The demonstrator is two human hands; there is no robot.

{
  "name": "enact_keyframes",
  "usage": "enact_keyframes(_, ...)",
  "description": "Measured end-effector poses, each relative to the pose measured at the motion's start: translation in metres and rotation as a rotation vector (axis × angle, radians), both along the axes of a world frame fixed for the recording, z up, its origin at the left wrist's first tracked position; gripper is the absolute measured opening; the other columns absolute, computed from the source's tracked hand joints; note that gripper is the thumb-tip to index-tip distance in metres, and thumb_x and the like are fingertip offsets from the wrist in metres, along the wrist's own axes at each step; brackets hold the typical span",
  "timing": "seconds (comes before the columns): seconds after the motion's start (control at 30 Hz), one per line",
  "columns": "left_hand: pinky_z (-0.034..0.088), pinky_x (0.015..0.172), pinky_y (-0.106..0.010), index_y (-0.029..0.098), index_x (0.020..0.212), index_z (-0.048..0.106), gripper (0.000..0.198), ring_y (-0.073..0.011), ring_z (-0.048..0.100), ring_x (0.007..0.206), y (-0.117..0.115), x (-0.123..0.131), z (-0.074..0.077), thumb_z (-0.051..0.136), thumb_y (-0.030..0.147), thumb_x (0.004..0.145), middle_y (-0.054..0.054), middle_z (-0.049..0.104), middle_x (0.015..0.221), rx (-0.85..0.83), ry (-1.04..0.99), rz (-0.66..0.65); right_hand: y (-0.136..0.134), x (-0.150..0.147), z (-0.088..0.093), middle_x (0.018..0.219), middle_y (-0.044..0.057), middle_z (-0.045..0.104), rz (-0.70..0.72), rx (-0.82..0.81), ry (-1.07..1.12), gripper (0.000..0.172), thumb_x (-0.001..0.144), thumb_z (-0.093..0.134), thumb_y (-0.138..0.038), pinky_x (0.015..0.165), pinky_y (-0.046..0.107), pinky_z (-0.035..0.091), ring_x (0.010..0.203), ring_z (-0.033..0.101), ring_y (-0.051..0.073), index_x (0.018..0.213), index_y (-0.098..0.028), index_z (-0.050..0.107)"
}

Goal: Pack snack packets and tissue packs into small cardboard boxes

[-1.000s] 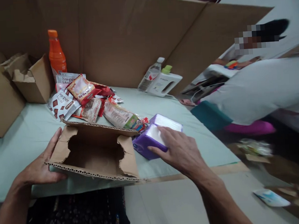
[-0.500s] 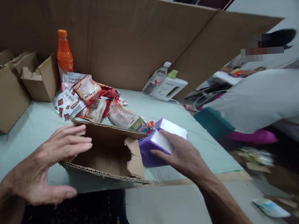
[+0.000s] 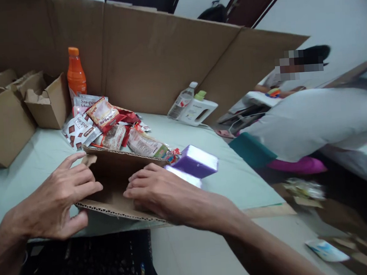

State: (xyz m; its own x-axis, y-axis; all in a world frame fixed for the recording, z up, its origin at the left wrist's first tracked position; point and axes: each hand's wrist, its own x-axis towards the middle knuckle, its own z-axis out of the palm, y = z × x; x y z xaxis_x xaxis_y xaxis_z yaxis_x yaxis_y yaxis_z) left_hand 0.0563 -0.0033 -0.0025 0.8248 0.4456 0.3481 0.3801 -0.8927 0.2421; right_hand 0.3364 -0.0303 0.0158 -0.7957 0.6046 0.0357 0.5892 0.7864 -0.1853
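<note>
A cardboard box with its top open lies in front of me. My left hand is at its left end, fingers bent over the rim and touching a torn flap. The left thumb sits apart, outside the front corner. Over the right end, my right hand has its fingers bent down into the box; its thumb is hidden. Just behind that hand lie two purple-and-white wrapped packs, one overlapping the other. Snack packets lie in a pile behind the box, beside a clear bag with a printed label.
An orange drink bottle and smaller cardboard boxes stand at the back left. A clear bottle and a white jug lean against the cardboard screen. Another person is at the right.
My right hand has left the purple pack and moved left onto the box's right end. My left hand's fingers have bent closer to the box. The view has shifted slightly.
</note>
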Motion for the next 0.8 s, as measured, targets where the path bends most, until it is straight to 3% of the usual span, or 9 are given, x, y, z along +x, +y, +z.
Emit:
enact_keyframes(0.1,0.034,0.118,-0.057,0.017,0.100,0.071,0.028,-0.0235,0.063,0.086,-0.003,-0.008,-0.001,0.056,0.012,0.076,-0.005,0.066,0.088,0.079,0.005,0.052,0.005,0.006,0.009,0.074,0.004,0.072,-0.054,-0.004,-0.198,0.029,0.102,0.059,-0.026,0.079,0.040,0.044,0.077,0.063,0.022,0.075,-0.020,0.069)
enact_keyframes(0.2,0.040,0.112,-0.056,0.018,0.097,0.068,0.021,-0.0227,0.062,0.085,-0.006,-0.018,-0.007,0.058,0.011,0.080,-0.004,0.065,0.088,0.128,-0.025,0.084,-0.012,0.035,0.006,0.075,0.004,0.073,-0.157,0.078,-0.100,0.033,0.104,0.055,-0.028,0.078,0.039,0.044,0.077,0.063,0.022,0.074,-0.022,0.068)
enact_keyframes(0.3,0.041,0.113,-0.053,0.021,0.097,0.066,0.022,-0.0237,0.064,0.094,-0.008,-0.029,-0.020,0.059,0.009,0.080,-0.004,0.067,0.093,0.097,-0.070,0.091,-0.036,0.060,-0.019,0.097,0.006,0.079,-0.272,0.119,0.097,0.027,0.105,0.052,-0.026,0.080,0.038,0.051,0.089,0.071,0.022,0.090,-0.023,0.075)
enact_keyframes(0.43,0.042,0.113,-0.050,0.025,0.104,0.065,0.029,-0.0285,0.059,0.124,-0.008,-0.037,-0.036,0.055,0.008,0.082,-0.008,0.066,0.125,0.070,-0.143,0.132,-0.058,0.069,-0.062,0.112,0.008,0.079,-0.455,0.191,0.402,0.020,0.102,0.057,-0.022,0.084,0.037,0.060,0.102,0.075,0.022,0.105,-0.024,0.077)
enact_keyframes(0.53,0.045,0.113,-0.046,0.026,0.107,0.065,0.031,-0.0290,0.053,0.136,-0.008,-0.037,-0.040,0.054,0.008,0.084,-0.006,0.059,0.145,0.062,-0.140,0.141,-0.065,0.081,-0.072,0.115,0.007,0.079,-0.511,0.229,0.518,0.019,0.099,0.062,-0.022,0.089,0.040,0.062,0.105,0.075,0.023,0.111,-0.027,0.075)
enact_keyframes(0.67,0.049,0.113,-0.045,0.026,0.103,0.067,0.028,-0.0289,0.056,0.137,-0.014,-0.033,-0.042,0.056,0.009,0.085,-0.004,0.058,0.151,0.035,-0.197,0.202,-0.060,0.120,-0.074,0.123,0.007,0.077,-0.648,0.267,0.525,0.024,0.099,0.061,-0.028,0.097,0.043,0.061,0.116,0.073,0.025,0.120,-0.030,0.073)
enact_keyframes(0.8,0.049,0.114,-0.049,0.025,0.100,0.068,0.027,-0.0301,0.052,0.141,-0.023,-0.028,-0.048,0.055,0.007,0.085,-0.008,0.058,0.151,-0.002,-0.244,0.268,-0.033,0.150,-0.105,0.136,0.016,0.071,-0.683,0.175,0.291,0.054,0.090,0.067,-0.047,0.096,0.055,0.061,0.124,0.069,0.037,0.138,-0.022,0.064)
